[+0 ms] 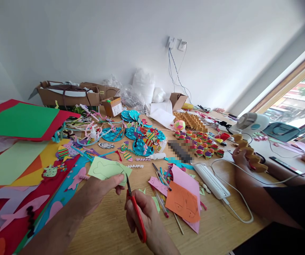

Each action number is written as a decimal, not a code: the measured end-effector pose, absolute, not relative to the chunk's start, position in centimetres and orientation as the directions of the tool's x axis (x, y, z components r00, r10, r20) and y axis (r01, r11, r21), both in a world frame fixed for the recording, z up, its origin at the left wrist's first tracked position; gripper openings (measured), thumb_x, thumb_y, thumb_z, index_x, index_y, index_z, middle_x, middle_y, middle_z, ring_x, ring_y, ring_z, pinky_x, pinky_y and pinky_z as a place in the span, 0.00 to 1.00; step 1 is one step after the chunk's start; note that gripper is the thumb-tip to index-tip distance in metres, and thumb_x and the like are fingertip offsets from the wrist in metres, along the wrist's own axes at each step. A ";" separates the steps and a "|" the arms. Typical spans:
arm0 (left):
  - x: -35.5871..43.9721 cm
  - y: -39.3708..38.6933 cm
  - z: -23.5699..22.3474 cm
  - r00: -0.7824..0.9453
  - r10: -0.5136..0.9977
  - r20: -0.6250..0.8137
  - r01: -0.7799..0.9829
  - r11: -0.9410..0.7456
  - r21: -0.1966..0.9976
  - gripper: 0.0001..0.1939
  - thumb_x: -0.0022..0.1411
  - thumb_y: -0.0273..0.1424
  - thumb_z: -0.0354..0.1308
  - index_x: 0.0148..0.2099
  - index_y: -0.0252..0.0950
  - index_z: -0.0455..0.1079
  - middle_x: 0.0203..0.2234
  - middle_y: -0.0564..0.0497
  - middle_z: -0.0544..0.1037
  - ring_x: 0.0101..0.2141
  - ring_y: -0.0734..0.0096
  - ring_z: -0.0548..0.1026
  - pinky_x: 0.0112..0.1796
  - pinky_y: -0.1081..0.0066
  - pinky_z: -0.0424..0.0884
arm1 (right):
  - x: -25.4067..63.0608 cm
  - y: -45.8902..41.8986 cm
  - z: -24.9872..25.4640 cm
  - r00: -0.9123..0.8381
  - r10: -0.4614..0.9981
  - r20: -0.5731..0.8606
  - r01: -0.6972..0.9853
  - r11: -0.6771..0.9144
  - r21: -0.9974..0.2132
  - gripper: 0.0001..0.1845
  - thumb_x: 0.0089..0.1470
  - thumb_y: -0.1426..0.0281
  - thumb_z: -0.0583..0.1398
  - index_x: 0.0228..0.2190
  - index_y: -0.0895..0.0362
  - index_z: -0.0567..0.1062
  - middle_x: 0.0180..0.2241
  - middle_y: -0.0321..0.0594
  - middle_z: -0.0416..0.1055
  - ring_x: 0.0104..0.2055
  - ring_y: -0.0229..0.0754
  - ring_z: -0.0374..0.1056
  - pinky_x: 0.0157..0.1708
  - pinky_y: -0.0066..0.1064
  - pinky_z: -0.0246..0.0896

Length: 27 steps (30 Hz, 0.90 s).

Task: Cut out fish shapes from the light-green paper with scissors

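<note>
A pale green paper [102,169] with a fish shape drawn on it is pinched in my left hand [112,184], thumb on top. My right hand [144,212] grips red-handled scissors [139,221], their dark blades pointing up at the paper's right end. The blades meet the paper's edge close to my left thumb. To the right of my hands lie an orange paper [182,201] with drawn outlines, a pink paper [185,179], pens [160,177] and small green scraps [156,203].
Coloured paper sheets [19,120] are stacked at left. Blue painted pieces [141,147] and painted egg-carton cups [202,143] spread across the middle. A white power strip [212,180] with its cable lies at right, beside a co-worker's hand [239,157] on a carton strip [250,156].
</note>
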State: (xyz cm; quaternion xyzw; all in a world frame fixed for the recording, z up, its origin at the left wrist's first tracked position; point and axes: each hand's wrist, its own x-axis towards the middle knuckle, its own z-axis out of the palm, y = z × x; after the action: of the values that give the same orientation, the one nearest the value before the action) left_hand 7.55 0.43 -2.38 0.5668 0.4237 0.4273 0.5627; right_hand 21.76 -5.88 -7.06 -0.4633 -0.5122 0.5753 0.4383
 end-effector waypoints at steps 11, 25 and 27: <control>7.2 0.9 -3.0 0.384 0.923 -0.025 0.077 -0.005 0.997 0.12 0.53 0.36 0.53 0.21 0.37 0.67 0.18 0.55 0.72 0.22 0.71 0.69 0.26 0.70 0.68 | 21.8 -6.0 -7.2 -0.200 0.977 -0.076 -0.049 -0.088 -0.995 0.28 0.56 0.45 0.55 0.21 0.55 0.62 0.13 0.26 0.54 0.14 0.29 0.49 0.14 0.20 0.45; 6.9 0.8 -3.4 0.435 0.900 -0.010 0.030 -0.003 1.000 0.12 0.56 0.36 0.52 0.23 0.37 0.66 0.19 0.56 0.70 0.24 0.71 0.68 0.27 0.70 0.66 | 22.1 -6.2 -7.9 -0.210 0.975 -0.072 -0.028 -0.080 -0.996 0.28 0.56 0.44 0.54 0.22 0.55 0.62 0.13 0.26 0.54 0.14 0.29 0.48 0.13 0.20 0.45; 6.9 0.9 -3.3 0.451 0.893 -0.001 0.059 -0.028 0.998 0.13 0.57 0.35 0.51 0.22 0.38 0.65 0.18 0.56 0.69 0.23 0.72 0.67 0.28 0.70 0.65 | 22.1 -6.2 -7.9 -0.208 0.975 -0.081 -0.025 -0.088 -0.996 0.28 0.56 0.44 0.55 0.21 0.55 0.62 0.13 0.26 0.54 0.14 0.29 0.49 0.13 0.20 0.45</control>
State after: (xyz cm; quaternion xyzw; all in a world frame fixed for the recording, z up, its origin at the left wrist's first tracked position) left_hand 6.88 0.86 -3.33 0.6213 0.3829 0.3579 0.5826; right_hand 22.06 -6.18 -7.86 -0.4574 -0.5189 0.5787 0.4320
